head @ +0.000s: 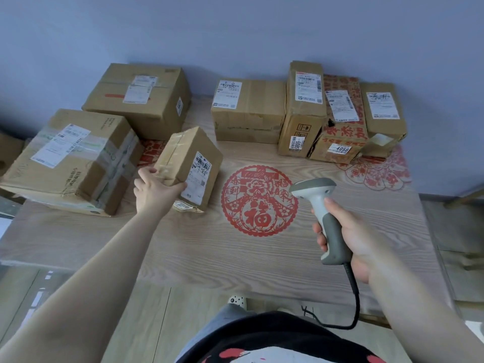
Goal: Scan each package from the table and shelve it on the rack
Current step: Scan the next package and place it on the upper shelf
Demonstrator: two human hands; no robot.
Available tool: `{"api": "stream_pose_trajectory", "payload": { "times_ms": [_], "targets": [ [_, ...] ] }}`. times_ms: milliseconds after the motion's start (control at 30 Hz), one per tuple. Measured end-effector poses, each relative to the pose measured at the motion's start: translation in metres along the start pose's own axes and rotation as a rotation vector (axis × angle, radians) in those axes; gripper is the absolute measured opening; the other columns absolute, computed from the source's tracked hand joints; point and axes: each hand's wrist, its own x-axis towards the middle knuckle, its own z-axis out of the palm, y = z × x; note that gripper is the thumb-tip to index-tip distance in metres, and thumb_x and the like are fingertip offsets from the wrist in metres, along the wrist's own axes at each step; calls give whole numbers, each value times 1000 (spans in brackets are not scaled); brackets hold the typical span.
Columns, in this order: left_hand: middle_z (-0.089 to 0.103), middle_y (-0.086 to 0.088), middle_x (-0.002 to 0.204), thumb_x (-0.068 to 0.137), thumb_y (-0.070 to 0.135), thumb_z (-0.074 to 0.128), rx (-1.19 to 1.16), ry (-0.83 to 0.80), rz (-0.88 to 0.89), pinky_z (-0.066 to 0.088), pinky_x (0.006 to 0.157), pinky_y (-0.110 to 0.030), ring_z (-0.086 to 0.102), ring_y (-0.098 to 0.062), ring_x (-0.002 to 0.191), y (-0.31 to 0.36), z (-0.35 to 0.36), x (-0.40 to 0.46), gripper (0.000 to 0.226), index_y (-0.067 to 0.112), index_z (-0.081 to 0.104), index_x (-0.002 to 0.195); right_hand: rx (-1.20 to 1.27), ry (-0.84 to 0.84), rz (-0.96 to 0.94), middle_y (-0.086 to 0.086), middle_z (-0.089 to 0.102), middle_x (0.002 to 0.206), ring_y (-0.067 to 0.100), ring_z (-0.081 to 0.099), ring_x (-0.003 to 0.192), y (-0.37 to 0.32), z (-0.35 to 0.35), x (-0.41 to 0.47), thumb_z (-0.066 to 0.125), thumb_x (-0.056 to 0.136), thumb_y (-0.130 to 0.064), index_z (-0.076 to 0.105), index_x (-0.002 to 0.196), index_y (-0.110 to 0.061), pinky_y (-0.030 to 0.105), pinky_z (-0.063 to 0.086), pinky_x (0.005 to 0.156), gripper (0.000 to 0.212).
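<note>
Plain blue-grey wall (235, 30) behind, unmarked, evenly lit with soft shadow toward the upper corners. Pale wood-grain table (235, 258) pushed against it, bearing a round red paper-cut decoration (259, 200) at centre and a paler, fan-shaped red one (377, 171) to the right. Light wood-plank floor (146, 323) below the near edge; grey tiles (455, 231) at far right.

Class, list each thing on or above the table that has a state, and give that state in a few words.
Small box: tilted, label facing right, gripped by left hand.
Scanner: held by right hand, above the table, aimed left.
Big taped box: sealed, flat.
Red-printed box: torn at one edge.
</note>
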Motion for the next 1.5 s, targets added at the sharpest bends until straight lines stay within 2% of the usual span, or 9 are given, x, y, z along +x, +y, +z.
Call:
{"api": "stream_pose_trajectory", "payload": {
  "times_ms": [133,267,400,500,733,867,1100,1367,1500],
  "targets": [
    [35,-18,141,72,51,75,-224,-2,-102,37,106,-51,42,-40,126,11,20,-34,96,21,21,145,32,4,3,3,61,60,14,51,44,-2,-12,-2,53,95,-46,63,97,-7,29,41,53,41],
    [37,-13,148,70,49,79,-684,-150,-246,41,107,-46,50,-32,125,29,45,-77,110,26,13,154,83,9,-44,3,60,61,13,50,44,-9,-26,-6,52,96,-45,63,95,-8,27,41,49,38],
    [59,-9,133,86,28,74,-1021,-321,-364,50,102,-40,63,-21,109,51,76,-124,80,15,29,151,143,-43,-92,1,60,61,12,49,44,-17,-45,-13,51,96,-45,62,107,-10,23,40,43,38],
    [67,-4,121,86,28,73,-1039,-355,-336,52,92,-34,66,-18,104,66,98,-160,63,16,44,140,128,-119,-110,0,61,62,11,50,45,-23,-57,-18,51,95,-47,63,105,-12,23,41,44,39],
    [60,0,131,46,65,84,-944,-258,-330,42,110,-49,57,-22,123,74,140,-210,95,34,53,131,52,-258,-147,6,58,63,13,48,44,-26,-81,-26,51,95,-45,65,85,-11,27,38,49,39],
    [59,-4,130,53,61,78,-939,-209,-343,43,108,-50,56,-23,121,76,152,-230,76,36,55,121,4,-312,-158,6,57,61,13,47,42,-22,-92,-31,50,96,-42,63,78,-10,27,37,49,38],
    [55,-3,133,51,65,79,-924,-155,-348,43,108,-51,53,-25,125,79,158,-244,94,35,47,134,-26,-379,-118,9,55,66,13,47,44,-20,-98,-31,53,94,-46,64,76,-10,26,38,50,42],
    [57,-3,130,54,64,78,-893,-123,-341,44,107,-53,53,-25,125,79,159,-248,85,38,50,129,-68,-419,-144,11,52,65,13,45,41,-20,-92,-29,53,96,-43,61,73,-8,28,36,51,42],
    [57,-5,129,54,64,78,-894,-103,-331,44,106,-55,54,-28,123,75,159,-247,83,37,52,128,-53,-451,-133,3,58,60,11,46,41,-20,-90,-29,55,95,-40,59,89,-9,23,38,43,32]
  ]
}}
